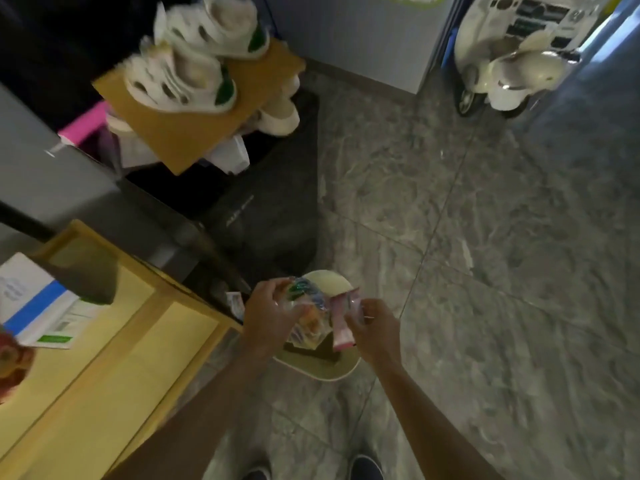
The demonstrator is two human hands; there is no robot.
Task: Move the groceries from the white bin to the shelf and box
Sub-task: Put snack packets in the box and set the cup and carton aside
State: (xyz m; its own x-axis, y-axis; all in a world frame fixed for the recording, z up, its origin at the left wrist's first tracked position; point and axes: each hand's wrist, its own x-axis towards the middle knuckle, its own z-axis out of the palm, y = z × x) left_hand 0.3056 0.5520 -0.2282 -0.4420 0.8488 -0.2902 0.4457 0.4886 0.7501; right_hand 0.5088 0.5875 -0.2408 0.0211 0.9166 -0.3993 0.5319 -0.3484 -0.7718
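Left hand (268,311) grips clear snack bag (304,306) | right hand (375,332) pinches pink packet (343,320) | both above white bin (325,370) | likely light, soft, slippery film; hold by edges.

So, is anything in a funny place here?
Yes. A pair of white-and-green sneakers sits on a flat brown cardboard sheet laid over a heap of clutter, up off the floor; that perch looks wobbly.
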